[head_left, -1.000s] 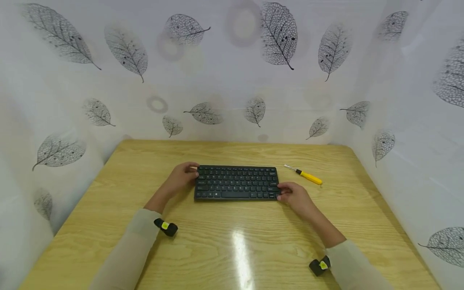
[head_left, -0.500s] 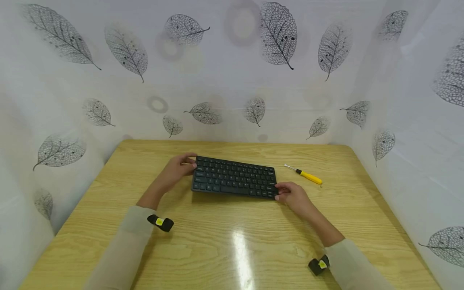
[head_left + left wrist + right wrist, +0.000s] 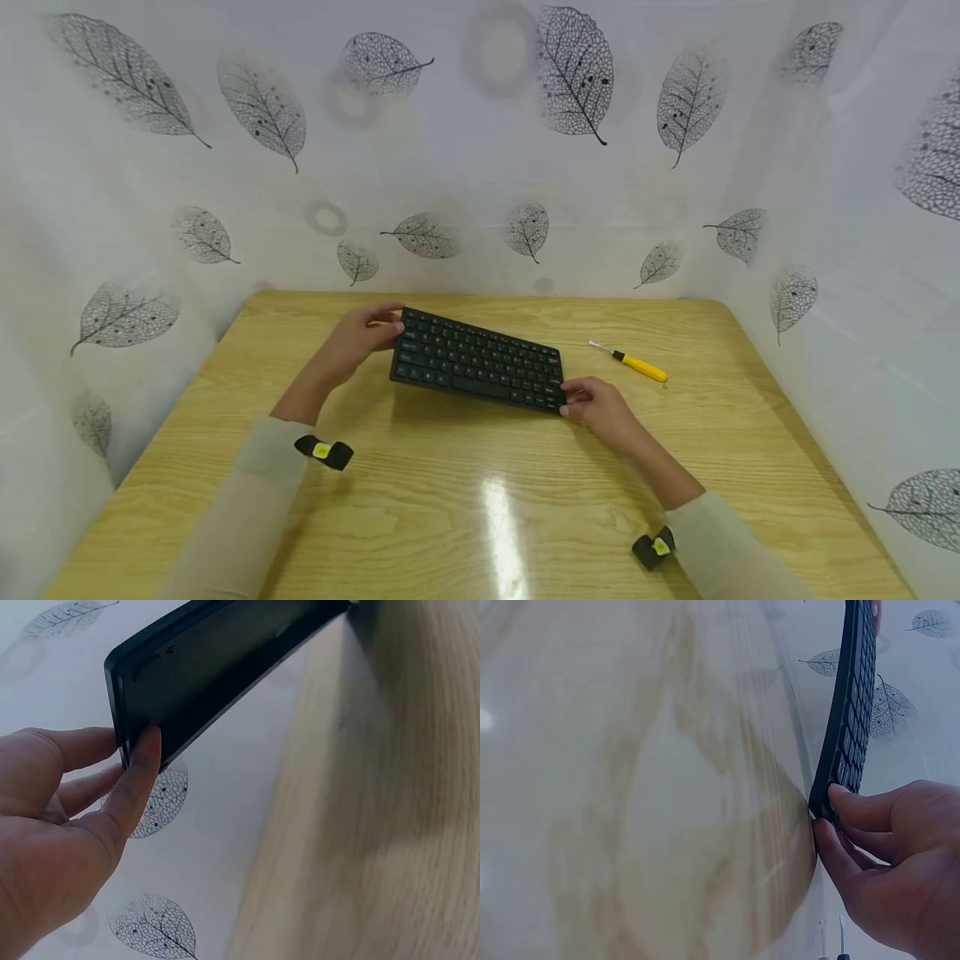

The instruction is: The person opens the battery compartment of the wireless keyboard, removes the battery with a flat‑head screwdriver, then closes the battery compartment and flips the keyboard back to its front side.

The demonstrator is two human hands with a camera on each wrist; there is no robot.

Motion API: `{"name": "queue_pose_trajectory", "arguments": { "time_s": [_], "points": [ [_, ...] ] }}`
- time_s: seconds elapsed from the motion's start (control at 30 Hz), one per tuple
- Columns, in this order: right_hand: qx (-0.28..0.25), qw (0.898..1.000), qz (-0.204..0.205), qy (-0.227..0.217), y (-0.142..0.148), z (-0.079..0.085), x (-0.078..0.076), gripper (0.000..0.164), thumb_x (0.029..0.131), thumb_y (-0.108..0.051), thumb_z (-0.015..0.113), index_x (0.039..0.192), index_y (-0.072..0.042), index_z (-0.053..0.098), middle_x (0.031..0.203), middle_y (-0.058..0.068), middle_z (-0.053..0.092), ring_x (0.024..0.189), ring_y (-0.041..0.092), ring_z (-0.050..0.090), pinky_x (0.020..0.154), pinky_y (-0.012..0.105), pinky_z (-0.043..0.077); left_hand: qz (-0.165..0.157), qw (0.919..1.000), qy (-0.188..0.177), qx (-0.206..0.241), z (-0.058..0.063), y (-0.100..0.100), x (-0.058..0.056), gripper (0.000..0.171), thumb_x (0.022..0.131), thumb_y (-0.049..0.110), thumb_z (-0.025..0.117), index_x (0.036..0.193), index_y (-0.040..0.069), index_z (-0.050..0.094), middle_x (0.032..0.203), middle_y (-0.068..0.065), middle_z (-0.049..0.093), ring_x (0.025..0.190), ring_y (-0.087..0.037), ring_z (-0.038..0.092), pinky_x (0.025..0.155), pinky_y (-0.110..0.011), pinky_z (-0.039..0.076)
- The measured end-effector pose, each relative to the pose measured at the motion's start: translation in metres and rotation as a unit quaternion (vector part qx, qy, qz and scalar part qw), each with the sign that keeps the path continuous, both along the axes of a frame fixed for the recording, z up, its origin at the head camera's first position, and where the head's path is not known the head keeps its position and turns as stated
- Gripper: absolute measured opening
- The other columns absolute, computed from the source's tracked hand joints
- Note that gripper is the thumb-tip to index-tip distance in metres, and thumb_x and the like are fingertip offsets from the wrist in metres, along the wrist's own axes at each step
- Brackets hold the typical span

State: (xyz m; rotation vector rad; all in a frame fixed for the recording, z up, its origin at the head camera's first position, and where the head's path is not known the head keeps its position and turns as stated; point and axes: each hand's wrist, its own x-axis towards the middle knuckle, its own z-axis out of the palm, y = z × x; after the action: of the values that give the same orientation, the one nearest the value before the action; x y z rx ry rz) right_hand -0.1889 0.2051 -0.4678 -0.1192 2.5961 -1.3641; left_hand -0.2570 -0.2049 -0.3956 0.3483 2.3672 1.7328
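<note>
A black keyboard [image 3: 480, 360] slants in the head view, its left end raised off the table and its right end lower. My left hand [image 3: 354, 346] pinches the raised end at the side edge. The left wrist view shows the keyboard's dark underside [image 3: 202, 682], with fingers of the left hand [image 3: 67, 817] on both faces. At the lower right corner my right hand [image 3: 606, 410] pinches the keyboard between thumb and fingers. In the right wrist view that corner is close over the table, and the right hand [image 3: 900, 855] grips it from the side.
A screwdriver [image 3: 633, 363] with a yellow handle lies on the wooden table [image 3: 420, 500], just right of the keyboard. White curtains [image 3: 480, 167] printed with leaves enclose the table at the back and both sides. Each sleeve carries a black wrist camera.
The keyboard's left end has risen from the table with my left hand, which moved up and left. My right hand has shifted slightly left, keeping its corner low. The screwdriver stays put.
</note>
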Motion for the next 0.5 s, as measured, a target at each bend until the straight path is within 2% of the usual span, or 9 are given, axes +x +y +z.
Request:
{"name": "queue_pose_trajectory", "arguments": {
  "time_s": [0.2,0.5],
  "points": [
    [-0.008,1.0,0.011,-0.001,-0.003,-0.003,-0.001,0.039,0.094,-0.011,0.071,0.131,-0.001,0.062,0.12,0.016,0.066,0.108,0.025,0.063,0.09,0.038,0.055,0.004,0.9996,-0.01,0.025,0.016,0.005,0.002,0.049,0.103,0.017,0.058,0.15,0.006,0.046,0.129,-0.019,0.05,0.105,-0.015,0.066,0.094,-0.031,0.056],
    [-0.022,0.999,0.027,-0.006,-0.012,-0.003,-0.002,0.039,0.096,-0.012,0.07,0.132,-0.003,0.062,0.12,0.015,0.066,0.108,0.024,0.063,0.09,0.036,0.054,-0.005,0.9993,0.007,0.037,0.043,0.012,0.005,0.053,0.103,0.025,0.059,0.151,0.005,0.045,0.128,-0.015,0.05,0.109,-0.019,0.064,0.095,-0.033,0.055]
  ]
}}
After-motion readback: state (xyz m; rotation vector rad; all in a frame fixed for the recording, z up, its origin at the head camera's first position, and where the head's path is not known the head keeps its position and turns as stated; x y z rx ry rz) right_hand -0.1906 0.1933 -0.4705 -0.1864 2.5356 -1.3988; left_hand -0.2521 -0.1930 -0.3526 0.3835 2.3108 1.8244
